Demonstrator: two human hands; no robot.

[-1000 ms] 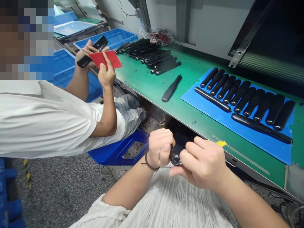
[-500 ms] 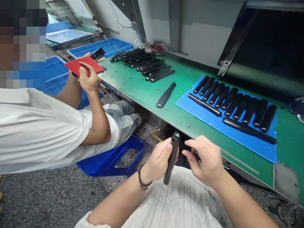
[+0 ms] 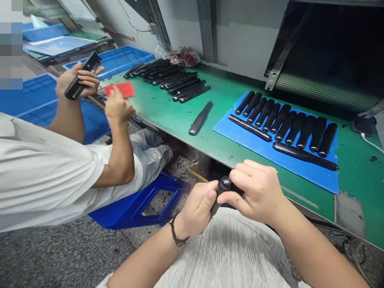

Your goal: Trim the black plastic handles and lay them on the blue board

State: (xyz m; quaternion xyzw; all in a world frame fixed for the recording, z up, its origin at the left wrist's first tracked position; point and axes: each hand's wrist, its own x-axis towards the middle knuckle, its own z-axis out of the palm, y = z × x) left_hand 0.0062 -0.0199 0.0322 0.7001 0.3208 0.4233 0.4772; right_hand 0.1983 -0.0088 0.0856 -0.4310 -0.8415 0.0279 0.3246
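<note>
My left hand [image 3: 196,208] is closed around a black handle-shaped piece [image 3: 225,183], its glossy rounded end pointing up and away from me. Against that end, my right hand [image 3: 255,192] is curled, with the thumb beside the piece and the fingers bent over it. A small yellow bit shows at the back of the right hand; what the fingers pinch is hidden. Beyond my hands, a blue sheet [image 3: 240,134] on the bench carries a row of similar black handles [image 3: 282,119], with two more laid crosswise in front.
A single black handle [image 3: 201,119] lies on the green bench [image 3: 168,116], and a pile of them [image 3: 168,76] is farther back. At left a co-worker holds a black part [image 3: 82,76] and a red sheet [image 3: 124,89]. A phone [image 3: 363,126] lies at right.
My right hand has moved left onto the end of the black handle, its fingers now curled. The co-worker has raised the black part and moved the red sheet. My view has shifted slightly right.
</note>
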